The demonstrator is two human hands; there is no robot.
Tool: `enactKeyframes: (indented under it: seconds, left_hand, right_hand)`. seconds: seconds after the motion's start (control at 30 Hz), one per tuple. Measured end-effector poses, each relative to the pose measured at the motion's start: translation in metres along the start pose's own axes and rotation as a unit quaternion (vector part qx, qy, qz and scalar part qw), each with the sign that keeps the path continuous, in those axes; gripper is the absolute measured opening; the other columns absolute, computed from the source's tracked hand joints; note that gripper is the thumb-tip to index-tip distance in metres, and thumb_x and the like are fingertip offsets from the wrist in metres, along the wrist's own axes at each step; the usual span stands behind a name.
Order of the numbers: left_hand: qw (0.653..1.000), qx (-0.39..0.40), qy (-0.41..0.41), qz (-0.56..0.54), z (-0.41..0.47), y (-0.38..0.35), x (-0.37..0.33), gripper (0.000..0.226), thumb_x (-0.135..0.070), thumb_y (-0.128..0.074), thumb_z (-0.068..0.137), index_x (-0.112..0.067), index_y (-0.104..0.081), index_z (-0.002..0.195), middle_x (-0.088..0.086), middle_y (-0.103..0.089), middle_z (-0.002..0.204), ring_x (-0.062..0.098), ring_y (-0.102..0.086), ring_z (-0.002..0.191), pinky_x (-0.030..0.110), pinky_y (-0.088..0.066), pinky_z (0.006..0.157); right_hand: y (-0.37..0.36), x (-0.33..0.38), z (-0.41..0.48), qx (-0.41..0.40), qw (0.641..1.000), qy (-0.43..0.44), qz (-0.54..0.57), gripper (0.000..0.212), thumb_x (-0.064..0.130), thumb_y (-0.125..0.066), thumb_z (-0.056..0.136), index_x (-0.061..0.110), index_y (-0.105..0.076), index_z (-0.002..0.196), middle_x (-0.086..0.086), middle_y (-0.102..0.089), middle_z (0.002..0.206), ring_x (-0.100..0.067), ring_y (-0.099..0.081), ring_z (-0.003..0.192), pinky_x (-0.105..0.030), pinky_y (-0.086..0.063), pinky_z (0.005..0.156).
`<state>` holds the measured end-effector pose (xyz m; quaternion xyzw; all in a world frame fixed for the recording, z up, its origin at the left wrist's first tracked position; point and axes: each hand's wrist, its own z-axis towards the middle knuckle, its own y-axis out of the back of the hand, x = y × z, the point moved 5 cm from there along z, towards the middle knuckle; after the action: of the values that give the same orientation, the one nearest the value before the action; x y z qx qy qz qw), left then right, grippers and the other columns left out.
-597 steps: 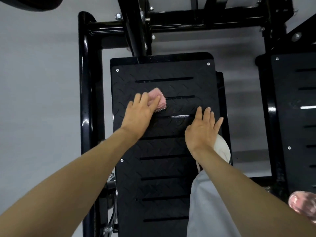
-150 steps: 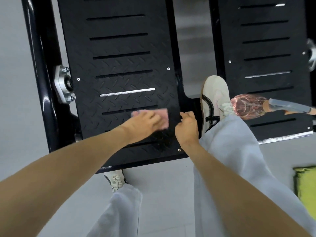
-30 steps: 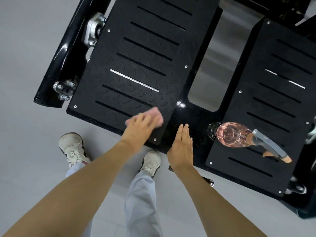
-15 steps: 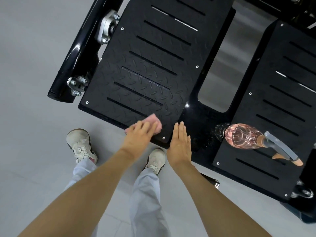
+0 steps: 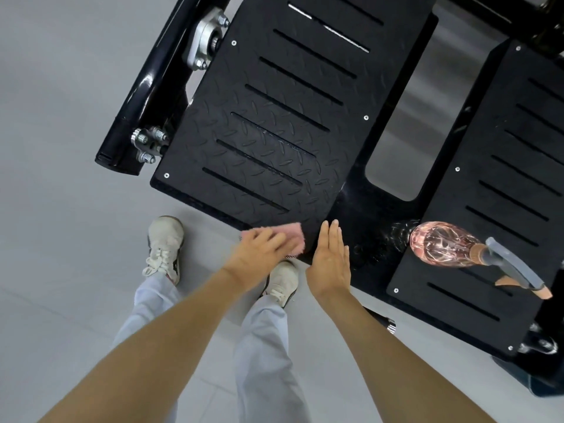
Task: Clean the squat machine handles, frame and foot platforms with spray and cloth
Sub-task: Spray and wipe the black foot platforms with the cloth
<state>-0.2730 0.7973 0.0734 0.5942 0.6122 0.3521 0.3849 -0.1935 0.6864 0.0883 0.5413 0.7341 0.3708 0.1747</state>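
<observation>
Fingers (image 5: 276, 239) of the left hand (image 5: 259, 254) lie fairly straight and slightly spread, pressing the pink cloth (image 5: 294, 236) onto the near right corner of the left foot platform (image 5: 259, 132). Just beside it, the right hand (image 5: 331, 264) is held flat, fingers straight and together, above the black frame (image 5: 360, 215) between the 2 platforms; contact cannot be told. Both forearms reach forward, and the pink spray bottle (image 5: 439, 244) sits on the right foot platform (image 5: 503, 184) near its inner edge, apart from both hands.

No legible text, label, brand or number on any visible surface.
</observation>
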Motion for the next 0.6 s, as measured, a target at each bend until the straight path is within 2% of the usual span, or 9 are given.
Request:
enactKeyframes:
  seconds: [0.1, 0.13, 0.2, 0.27, 0.33, 0.47, 0.53, 0.6]
  left_hand:
    - [0.989, 0.043, 0.116, -0.078, -0.018, -0.006, 0.051, 0.09, 0.001, -0.063, 0.064, -0.023, -0.033, 0.146, 0.01, -0.047, 0.12, 0.028, -0.046, 0.096, 0.038, -0.05, 0.074]
    - [0.979, 0.04, 0.166, -0.108, -0.022, -0.007, 0.065, 0.088, 0.004, -0.061, 0.071, -0.021, -0.027, 0.149, 0.013, -0.043, 0.126, 0.03, -0.045, 0.101, 0.039, -0.049, 0.079]
    - [0.956, 0.015, 0.249, -0.154, -0.025, -0.006, 0.081, 0.083, 0.008, -0.056, 0.076, -0.016, -0.027, 0.15, 0.017, -0.044, 0.126, 0.033, -0.044, 0.1, 0.041, -0.049, 0.08]
    - [0.947, 0.007, 0.279, -0.162, -0.021, -0.002, 0.079, 0.083, 0.006, -0.056, 0.078, -0.015, -0.022, 0.151, 0.016, -0.042, 0.125, 0.032, -0.042, 0.101, 0.039, -0.048, 0.083]
    - [0.955, 0.03, 0.249, -0.157, -0.013, 0.005, 0.064, 0.084, -0.002, -0.055, 0.083, -0.016, -0.009, 0.152, 0.012, -0.035, 0.131, 0.029, -0.039, 0.107, 0.034, -0.044, 0.087]
    - [0.993, 0.062, 0.028, -0.096, -0.004, 0.013, 0.033, 0.08, -0.006, -0.048, 0.089, -0.018, 0.001, 0.151, 0.006, -0.027, 0.139, 0.029, -0.034, 0.12, 0.035, -0.04, 0.094]
    - [0.998, 0.032, -0.037, -0.048, -0.007, 0.013, 0.044, 0.079, -0.012, -0.052, 0.088, -0.02, -0.007, 0.152, 0.006, -0.032, 0.138, 0.028, -0.038, 0.121, 0.036, -0.04, 0.093]
    - [1.0, -0.006, -0.023, -0.012, -0.012, 0.014, 0.073, 0.082, -0.019, -0.061, 0.08, -0.027, -0.02, 0.15, 0.005, -0.042, 0.13, 0.025, -0.046, 0.113, 0.034, -0.044, 0.085]
  right_hand:
    - [-0.001, 0.006, 0.001, -0.004, 1.0, -0.01, 0.01, 0.084, -0.006, -0.044, 0.088, 0.011, 0.008, 0.152, -0.006, 0.015, 0.159, -0.02, 0.01, 0.148, -0.038, -0.004, 0.121]
    - [-0.002, 0.009, 0.0, -0.005, 1.0, -0.012, 0.012, 0.084, -0.006, -0.044, 0.088, 0.01, 0.007, 0.152, -0.006, 0.014, 0.159, -0.02, 0.01, 0.148, -0.038, -0.004, 0.121]
    - [-0.005, 0.017, -0.002, -0.001, 1.0, -0.013, 0.016, 0.083, -0.004, -0.044, 0.089, 0.01, 0.008, 0.152, -0.007, 0.015, 0.159, -0.02, 0.01, 0.148, -0.038, -0.004, 0.121]
    - [-0.008, 0.024, -0.005, 0.001, 1.0, -0.014, 0.022, 0.082, -0.003, -0.044, 0.09, 0.011, 0.008, 0.152, -0.007, 0.016, 0.159, -0.02, 0.011, 0.148, -0.038, -0.003, 0.121]
    - [-0.012, 0.033, -0.008, -0.001, 1.0, -0.018, 0.019, 0.082, -0.003, -0.043, 0.089, 0.01, 0.008, 0.152, -0.008, 0.018, 0.158, -0.021, 0.013, 0.147, -0.038, -0.001, 0.121]
    - [-0.018, 0.05, -0.01, -0.007, 1.0, -0.026, 0.004, 0.081, -0.001, -0.043, 0.09, 0.008, 0.009, 0.152, -0.01, 0.02, 0.158, -0.023, 0.015, 0.147, -0.038, 0.0, 0.12]
    - [-0.019, 0.06, -0.008, -0.01, 1.0, -0.029, 0.002, 0.08, -0.002, -0.043, 0.09, 0.007, 0.008, 0.152, -0.011, 0.019, 0.158, -0.023, 0.014, 0.147, -0.038, -0.001, 0.121]
    - [-0.019, 0.069, -0.005, -0.013, 0.999, -0.031, 0.01, 0.081, -0.004, -0.042, 0.089, 0.007, 0.007, 0.152, -0.011, 0.019, 0.158, -0.023, 0.013, 0.147, -0.038, -0.002, 0.12]
